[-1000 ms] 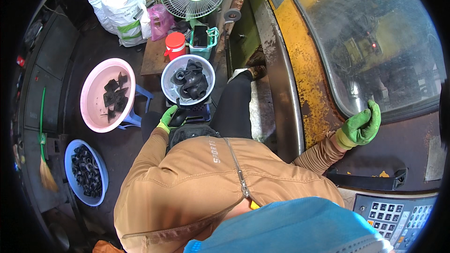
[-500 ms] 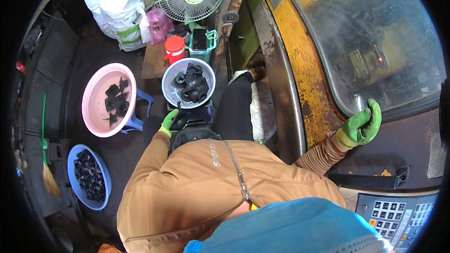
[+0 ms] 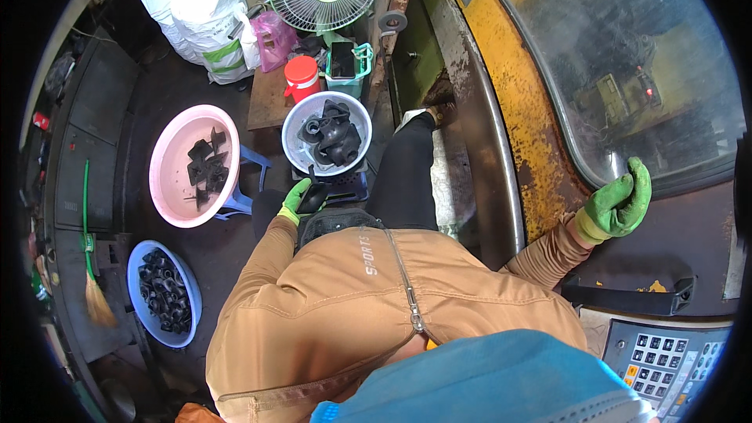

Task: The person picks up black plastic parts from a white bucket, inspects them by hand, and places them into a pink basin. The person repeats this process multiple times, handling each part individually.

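My left grip (image 3: 296,200) pinches a black part (image 3: 313,198) just below the grey basin (image 3: 291,137) | right grip (image 3: 621,204) wraps the machine window's handle (image 3: 619,168) | pink basin (image 3: 168,157) partly filled, sorting midway.

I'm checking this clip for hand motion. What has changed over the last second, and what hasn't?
Almost nothing. The right hand keeps its grip on the handle at the machine window, and the left hand stays closed on a black part just below the grey bowl. Everything slides slightly in the picture together, which looks like a small head movement. The pink bowl and blue bowl sit as before.
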### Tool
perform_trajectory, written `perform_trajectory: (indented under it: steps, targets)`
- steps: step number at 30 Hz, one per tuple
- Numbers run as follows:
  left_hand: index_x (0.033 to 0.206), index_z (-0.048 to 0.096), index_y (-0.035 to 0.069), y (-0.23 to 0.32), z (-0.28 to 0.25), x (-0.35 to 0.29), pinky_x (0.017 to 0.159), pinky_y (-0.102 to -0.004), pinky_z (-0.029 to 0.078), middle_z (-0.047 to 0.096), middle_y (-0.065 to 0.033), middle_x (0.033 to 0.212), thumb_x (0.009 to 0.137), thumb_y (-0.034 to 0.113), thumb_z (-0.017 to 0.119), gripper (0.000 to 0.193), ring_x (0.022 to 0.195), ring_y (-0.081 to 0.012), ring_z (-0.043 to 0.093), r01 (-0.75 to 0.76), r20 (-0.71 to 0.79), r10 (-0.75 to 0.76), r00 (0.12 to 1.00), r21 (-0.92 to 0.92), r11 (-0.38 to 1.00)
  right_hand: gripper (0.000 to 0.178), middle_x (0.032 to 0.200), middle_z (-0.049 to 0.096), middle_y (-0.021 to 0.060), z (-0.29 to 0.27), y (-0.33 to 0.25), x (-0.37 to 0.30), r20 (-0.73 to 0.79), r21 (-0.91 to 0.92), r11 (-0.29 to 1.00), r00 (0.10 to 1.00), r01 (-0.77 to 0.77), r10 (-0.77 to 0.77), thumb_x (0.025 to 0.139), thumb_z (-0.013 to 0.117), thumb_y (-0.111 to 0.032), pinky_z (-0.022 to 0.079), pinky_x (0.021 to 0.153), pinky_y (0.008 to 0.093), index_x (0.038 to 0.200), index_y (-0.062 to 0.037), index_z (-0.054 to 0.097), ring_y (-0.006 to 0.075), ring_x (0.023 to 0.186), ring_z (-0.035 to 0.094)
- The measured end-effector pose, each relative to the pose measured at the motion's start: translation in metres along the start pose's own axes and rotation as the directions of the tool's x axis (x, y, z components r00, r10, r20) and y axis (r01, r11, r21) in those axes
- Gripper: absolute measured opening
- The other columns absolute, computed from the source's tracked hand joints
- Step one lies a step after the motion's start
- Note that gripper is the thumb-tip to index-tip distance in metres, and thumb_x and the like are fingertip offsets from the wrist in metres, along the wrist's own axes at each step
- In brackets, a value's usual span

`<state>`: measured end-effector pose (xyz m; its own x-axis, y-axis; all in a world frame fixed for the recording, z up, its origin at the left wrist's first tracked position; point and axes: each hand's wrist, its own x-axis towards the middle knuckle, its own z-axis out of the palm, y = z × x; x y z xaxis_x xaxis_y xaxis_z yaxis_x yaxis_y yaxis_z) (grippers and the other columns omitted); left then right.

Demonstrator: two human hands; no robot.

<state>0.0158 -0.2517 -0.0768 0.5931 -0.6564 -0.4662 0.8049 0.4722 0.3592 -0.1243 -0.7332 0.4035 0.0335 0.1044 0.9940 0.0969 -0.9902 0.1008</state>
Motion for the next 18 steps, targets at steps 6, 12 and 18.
perform_trajectory:
  steps: [6,12,18]
  targets:
    - [0.118,0.06,-0.004,-0.003,0.003,-0.001,0.084,-0.0456,0.054,0.065,-0.0184,0.113,0.091,0.039,0.058,0.052,0.097,-0.0302,0.066,-0.018,0.011,0.019,1.0,-0.114,0.993,0.016,0.095,0.069,0.0154,0.002,-0.001,0.001,-0.006,0.016,1.0,1.0,-0.017,0.018,0.09,0.055,0.002,0.054,0.078,0.0361,0.102,0.0048,0.064,0.0281,0.083,0.066]
    - [0.118,0.06,-0.003,0.0,0.026,-0.007,0.077,-0.0427,0.056,0.066,-0.019,0.11,0.092,0.038,0.058,0.049,0.09,-0.03,0.067,0.016,0.146,0.006,0.989,-0.146,0.989,0.016,0.096,0.069,0.0157,0.0,0.002,-0.001,0.014,-0.027,1.0,1.0,0.004,-0.004,0.09,0.054,0.002,0.054,0.08,0.0352,0.103,0.0056,0.063,0.0279,0.084,0.066]
    - [0.128,0.054,-0.001,0.026,0.111,-0.024,0.093,-0.0423,0.048,0.059,-0.0156,0.128,0.093,0.032,0.055,0.048,0.109,-0.0283,0.06,-0.35,0.076,0.342,0.937,0.173,0.92,0.02,0.096,0.069,0.0166,0.024,-0.016,-0.004,-0.124,-0.032,0.996,0.989,-0.082,0.078,0.092,0.047,0.0,0.053,0.079,0.0332,0.105,0.0068,0.061,0.0257,0.084,0.066]
